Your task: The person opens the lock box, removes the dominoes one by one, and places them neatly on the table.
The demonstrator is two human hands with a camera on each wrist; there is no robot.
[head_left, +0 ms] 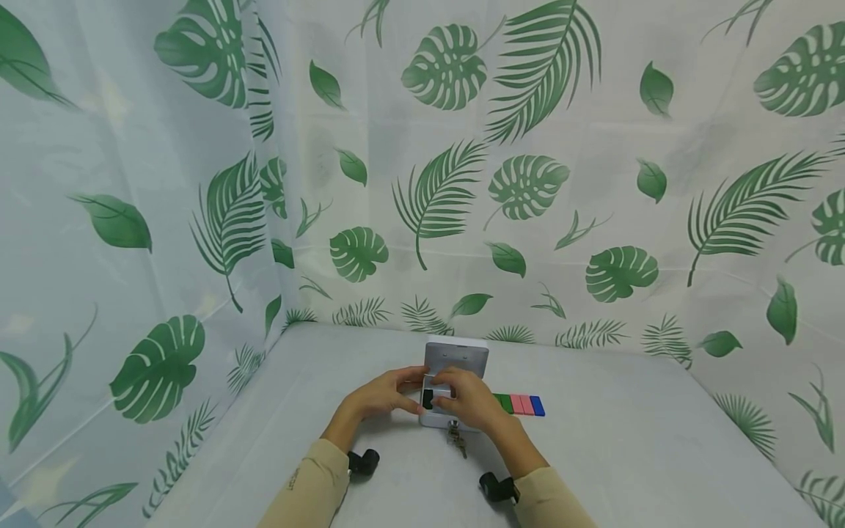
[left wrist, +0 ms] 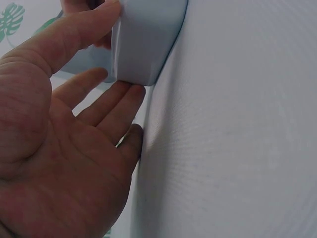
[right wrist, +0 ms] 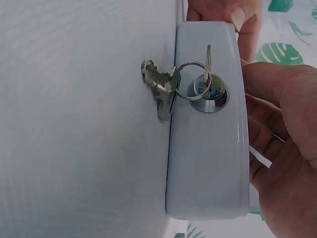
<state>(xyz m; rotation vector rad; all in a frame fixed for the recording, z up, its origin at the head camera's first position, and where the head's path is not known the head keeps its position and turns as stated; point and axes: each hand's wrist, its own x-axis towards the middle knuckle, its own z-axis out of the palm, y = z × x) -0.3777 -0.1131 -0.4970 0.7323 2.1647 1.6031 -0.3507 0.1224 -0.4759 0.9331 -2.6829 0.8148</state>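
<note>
A small grey metal lock box (head_left: 432, 420) stands on the table with its lid (head_left: 455, 358) raised. A key sits in the front lock (right wrist: 210, 93), and more keys (right wrist: 162, 87) hang from its ring. My left hand (head_left: 379, 394) holds the box at its left side, thumb at the front corner, the other fingers against the side wall (left wrist: 141, 44). Reaching over the rim, my right hand (head_left: 470, 396) has its thumb and fingers inside the box. A black piece (head_left: 428, 398) lies in there, left of the right thumb. Whether the right fingers hold anything, I cannot tell.
Right of the box lies a row of flat coloured pieces: green (head_left: 505, 402), pink (head_left: 521, 405) and blue (head_left: 538, 406). The right hand partly covers the row. White table cloth (head_left: 634, 440) surrounds everything, with leaf-patterned curtains (head_left: 455, 220) behind and at the left.
</note>
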